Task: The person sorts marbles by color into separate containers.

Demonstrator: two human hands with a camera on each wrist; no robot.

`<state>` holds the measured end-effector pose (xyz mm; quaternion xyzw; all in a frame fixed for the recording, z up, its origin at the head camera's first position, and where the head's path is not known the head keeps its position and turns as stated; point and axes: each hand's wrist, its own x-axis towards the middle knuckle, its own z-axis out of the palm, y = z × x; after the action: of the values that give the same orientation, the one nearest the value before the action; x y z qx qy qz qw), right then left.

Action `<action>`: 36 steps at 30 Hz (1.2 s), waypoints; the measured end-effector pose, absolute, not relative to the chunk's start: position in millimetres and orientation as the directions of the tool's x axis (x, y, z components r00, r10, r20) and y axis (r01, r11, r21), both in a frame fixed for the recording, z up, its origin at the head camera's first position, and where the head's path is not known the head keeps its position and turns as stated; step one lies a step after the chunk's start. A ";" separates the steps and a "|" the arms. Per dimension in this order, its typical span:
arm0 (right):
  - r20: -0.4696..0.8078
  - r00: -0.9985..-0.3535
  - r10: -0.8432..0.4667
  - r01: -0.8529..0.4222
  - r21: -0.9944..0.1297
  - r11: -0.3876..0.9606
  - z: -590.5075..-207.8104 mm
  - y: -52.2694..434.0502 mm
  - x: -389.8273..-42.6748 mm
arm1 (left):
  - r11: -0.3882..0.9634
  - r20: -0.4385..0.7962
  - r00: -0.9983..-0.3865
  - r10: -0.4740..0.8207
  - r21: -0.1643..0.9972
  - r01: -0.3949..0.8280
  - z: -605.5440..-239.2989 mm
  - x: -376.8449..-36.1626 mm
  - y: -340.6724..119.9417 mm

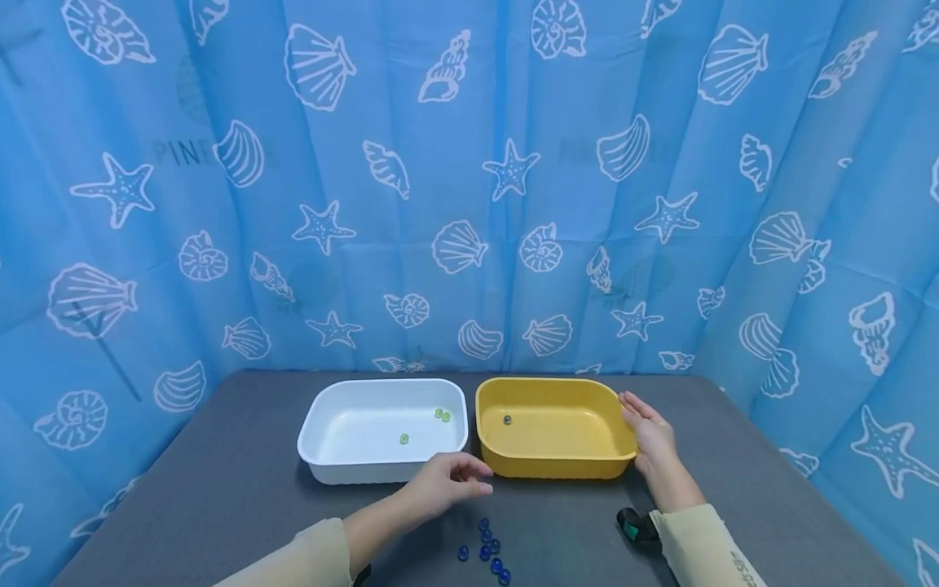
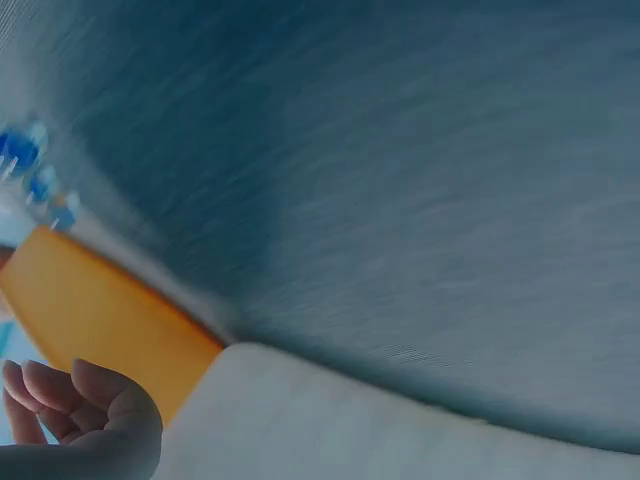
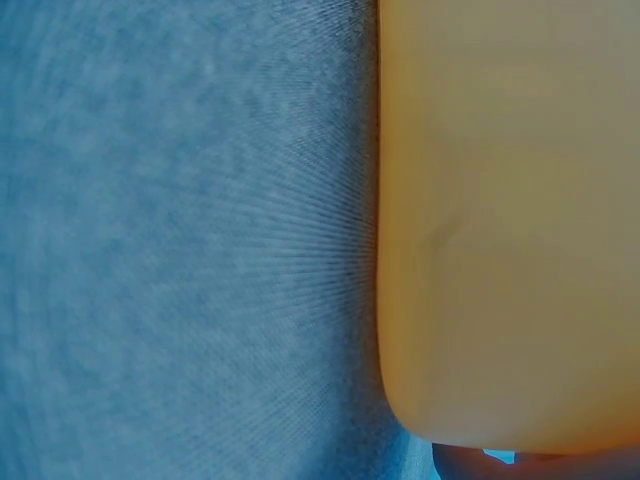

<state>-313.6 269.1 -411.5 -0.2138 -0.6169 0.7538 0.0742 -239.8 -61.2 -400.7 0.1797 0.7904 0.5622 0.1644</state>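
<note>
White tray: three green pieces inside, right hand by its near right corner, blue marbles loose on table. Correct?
Wrong hand: the head view shows the left hand by the near right corner of the white tray; the right hand is at the yellow tray. Green pieces and blue marbles: as stated.

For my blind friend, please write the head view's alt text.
A person's left grip hovers near blue marbles on a table; the right grip touches a yellow tub holding one dark marble. Beside it, a white tub holds three green marbles.
</note>
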 end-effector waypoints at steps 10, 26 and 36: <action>-0.221 -0.905 0.364 0.150 -0.965 -0.214 -409.9 267.5 -313.2 | 0.349 -0.101 -0.813 0.573 0.928 0.131 -415.0 -226.0 -90.5; -0.228 -0.895 0.383 0.158 -0.966 -0.205 -412.1 268.2 -314.6 | 0.511 -0.177 -0.805 0.566 0.842 0.174 -430.4 -219.3 -99.8; -0.248 -0.888 0.386 0.176 -0.961 -0.214 -412.5 268.8 -315.0 | 0.553 -0.166 -0.813 0.559 0.805 0.216 -433.1 -222.2 -96.4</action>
<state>-315.0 268.8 -412.5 -0.2256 -0.6228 0.7458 0.0706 -222.2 -96.4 -433.1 0.2259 0.8567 0.4152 0.2065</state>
